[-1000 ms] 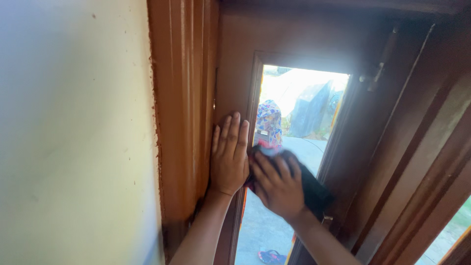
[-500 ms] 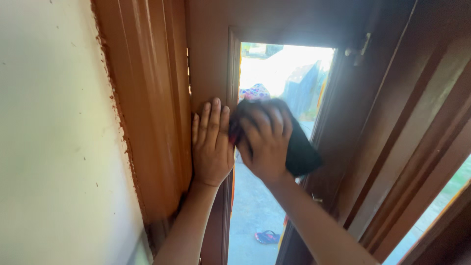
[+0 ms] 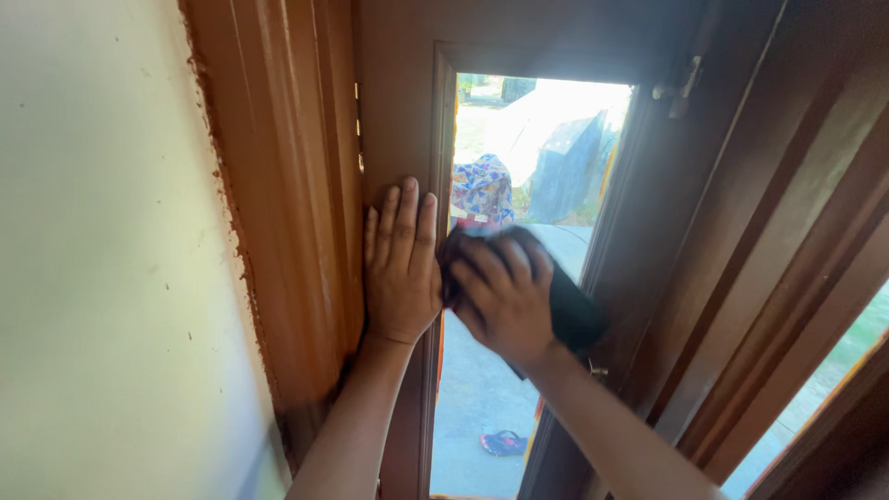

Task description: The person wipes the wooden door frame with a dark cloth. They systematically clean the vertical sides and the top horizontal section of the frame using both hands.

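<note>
Far left of the frame, pale wall (image 3: pixel 102 259), then the ridged brown frame (image 3: pixel 287 213) with ragged paint along its edge. Centre, left hand (image 3: pixel 401 268) flat against the inner wooden stile (image 3: pixel 398 102), fingers straight and together, grip released, holding nothing, only bracing. Just right of it, touching, right hand (image 3: pixel 500 296) pressed on the narrow glass pane (image 3: pixel 482 407), grip spread over a dark cloth (image 3: pixel 574 315) and pinning it to the glass, cloth trailing toward the right edge of the pane. Looks like mid-wipe, middle of the pane; next stroke probably needs the bracing hand kept clear of the cloth's path. Upper right, metal latch (image 3: pixel 681 88); right again, slanted brown sash (image 3: pixel 787 241) crowding the pane. Beyond the glass, a patterned fabric shape (image 3: pixel 482 190) and, lower centre, a sandal (image 3: pixel 505 443).
</note>
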